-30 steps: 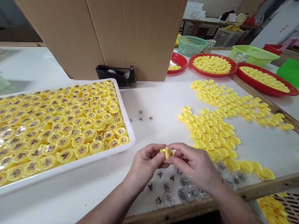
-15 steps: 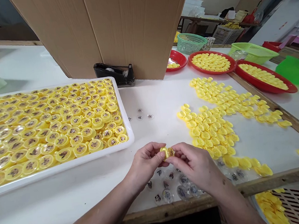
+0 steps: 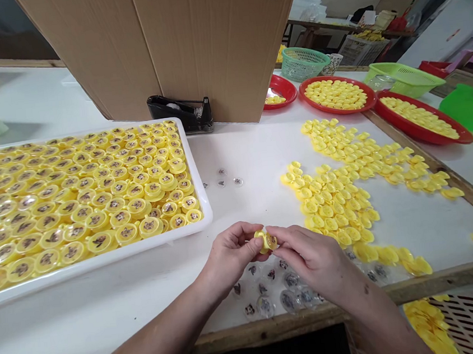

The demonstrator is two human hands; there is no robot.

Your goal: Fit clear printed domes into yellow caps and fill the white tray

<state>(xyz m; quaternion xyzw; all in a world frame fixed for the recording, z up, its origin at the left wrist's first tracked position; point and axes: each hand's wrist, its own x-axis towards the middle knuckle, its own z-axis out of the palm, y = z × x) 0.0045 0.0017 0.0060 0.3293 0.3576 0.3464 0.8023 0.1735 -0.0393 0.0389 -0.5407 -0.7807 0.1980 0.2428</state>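
Observation:
A small round yellow plastic piece [image 3: 265, 241] with a picture on its face is held over the table between both hands. My left hand [image 3: 238, 249] pinches its left side between thumb and fingers. The fingertips of my right hand [image 3: 306, 251] close on its right edge, by the picture. Under and beside my right hand lie several clear round discs [image 3: 265, 306] with printed animal pictures. To the right of the hands, loose yellow plastic pieces [image 3: 336, 206] spread in a thick patch. At left a white tray [image 3: 204, 217] is packed with yellow pieces, pictures facing up.
Behind the tray, a black tape dispenser [image 3: 181, 114] stands against a tall cardboard box [image 3: 188, 41]. Red plates [image 3: 374, 100] of yellow pieces and a green basket [image 3: 303, 64] are at the back right. A wooden strip [image 3: 417, 287] edges the table's front.
The view has shifted slightly. Both hands stay at the yellow piece; the right fingertips have moved a little on its picture side, and the piece has turned slightly.

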